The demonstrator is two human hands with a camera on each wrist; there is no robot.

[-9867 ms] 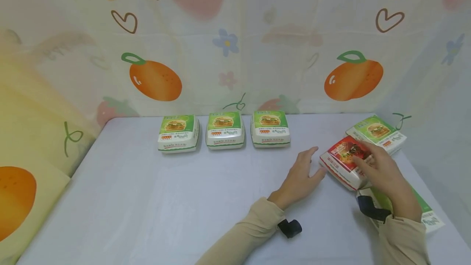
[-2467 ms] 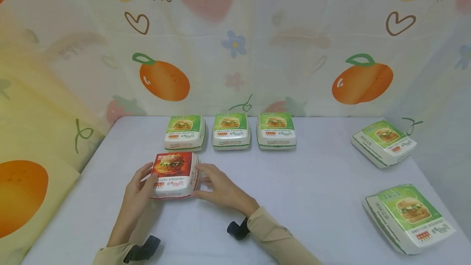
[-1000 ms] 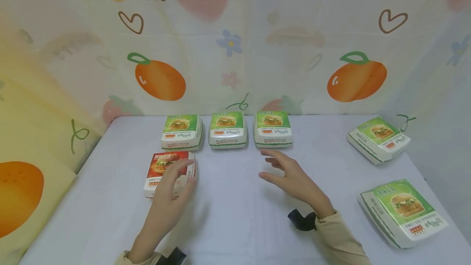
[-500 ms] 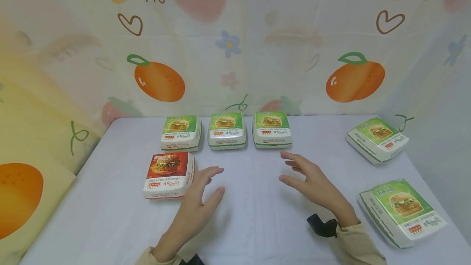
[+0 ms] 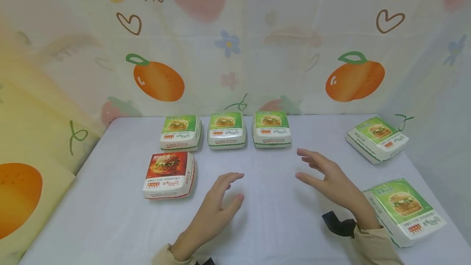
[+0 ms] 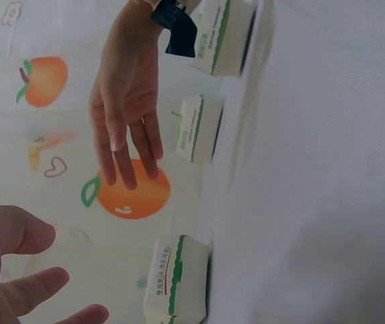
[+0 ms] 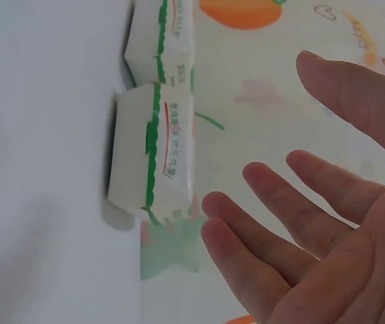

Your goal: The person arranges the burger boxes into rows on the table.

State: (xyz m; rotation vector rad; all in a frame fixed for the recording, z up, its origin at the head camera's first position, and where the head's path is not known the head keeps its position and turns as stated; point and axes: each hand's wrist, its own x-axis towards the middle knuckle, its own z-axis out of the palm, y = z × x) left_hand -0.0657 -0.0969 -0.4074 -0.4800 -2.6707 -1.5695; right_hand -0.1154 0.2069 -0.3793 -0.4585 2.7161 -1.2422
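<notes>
Red and white marked the red burger box (image 5: pixel 169 175), which we saw lying flat to the left of the fingers of the left hand (image 5: pixel 207 216), near them but apart. Its burger picture pointed toward the wall cloth (image 5: pixel 279 68) and its white end toward us; its lid looked nearly square, so we could not tell a long axis. The left fingers were extended, with the thumb spread from them. The fingers of the right hand (image 5: pixel 335 181) were spread and pointed leftward above the table (image 5: pixel 103 216), thumb apart.

To the right of those right fingers and nearer us, we saw a large green box (image 5: pixel 406 203), partly hidden by the forearm, its green end turned away and slightly left. Another slanted green box (image 5: pixel 377 138) lay right of the fingers, farther off. Beyond the fingers, 3 green boxes (image 5: pixel 226 130) formed a row along the far edge.

The tabletop beneath the fingers was pale, with soft shadows. Behind it, the cloth carried printed oranges (image 5: pixel 159 81), hearts and flowers.
</notes>
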